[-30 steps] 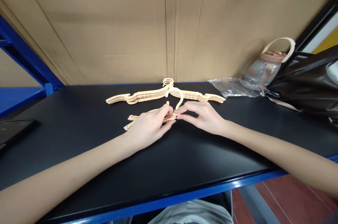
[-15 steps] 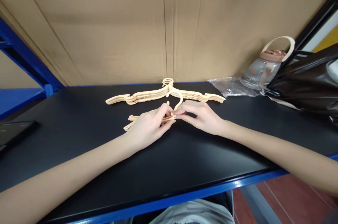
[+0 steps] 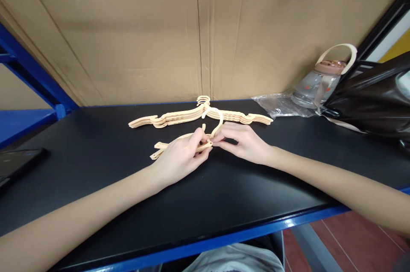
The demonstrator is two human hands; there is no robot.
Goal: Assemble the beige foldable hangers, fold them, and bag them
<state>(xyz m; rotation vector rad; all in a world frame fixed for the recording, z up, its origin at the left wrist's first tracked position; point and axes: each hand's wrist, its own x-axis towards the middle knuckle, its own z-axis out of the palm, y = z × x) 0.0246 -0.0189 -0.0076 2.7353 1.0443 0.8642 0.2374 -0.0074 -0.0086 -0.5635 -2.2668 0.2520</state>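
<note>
Gripping bars (image 3: 161, 146) with the left fingers (image 3: 196, 138). Pinching a hook (image 3: 221, 119) low down with the right fingers (image 3: 228, 132). Held near stacked hangers (image 3: 181, 115) on the surface (image 3: 224, 203).

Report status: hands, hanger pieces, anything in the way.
Left hand gripping cream hanger arms. Right hand pinching hanger hook near its base. Stacked hangers close behind; water bottle off right.

No text, label, brand, number or sign readable anywhere in frame. Closest to print: small orange-red marks (image 3: 308, 87) on clear bottle (image 3: 304, 92), upper right of frame; too small to tell lettering from picture. Pale patch (image 3: 405, 86) on dark glossy item (image 3: 365, 101), right edge: glare or label, cannot tell.
</note>
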